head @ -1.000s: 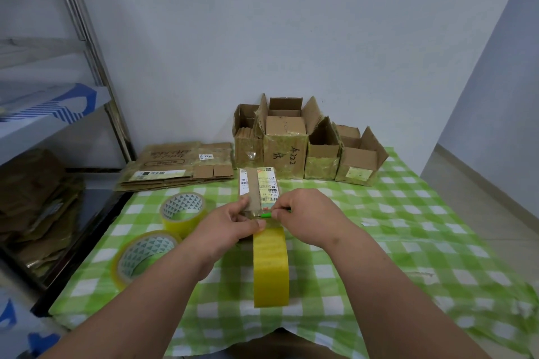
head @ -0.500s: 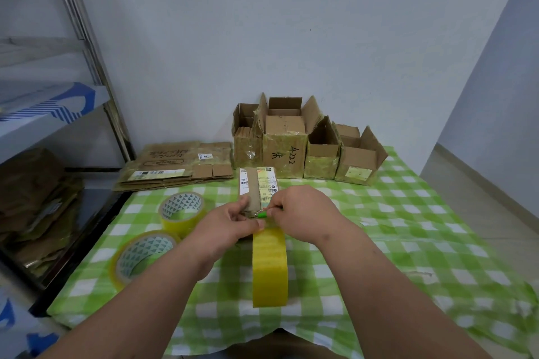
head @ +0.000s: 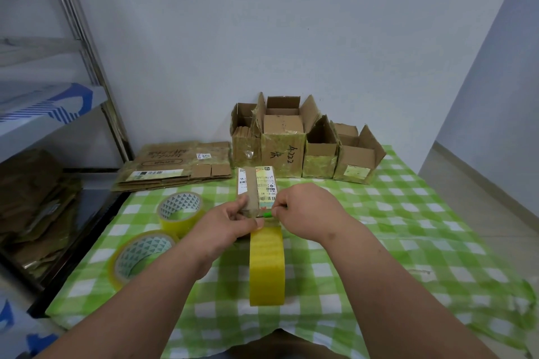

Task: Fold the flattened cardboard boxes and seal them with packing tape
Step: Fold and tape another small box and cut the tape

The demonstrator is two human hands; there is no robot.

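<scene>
Now both hands (head: 233, 220) (head: 306, 213) grip a small labelled box (head: 256, 188), tape strip (head: 267, 265) hanging.

"A-222" handwritten on the open cardboard box (head: 281, 156) at the back.

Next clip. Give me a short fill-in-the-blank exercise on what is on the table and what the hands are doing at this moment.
1. The checked tablecloth is white and ____.
2. Left of the hands, ____ yellow tape rolls with triangle-patterned cores lie on the cloth.
3. The left hand holds the small labelled cardboard box; the right hand pinches a small ____ tool.
4. The upright yellow tape roll stands ____ the forearms.

Missing words: green; two; green; between
</scene>
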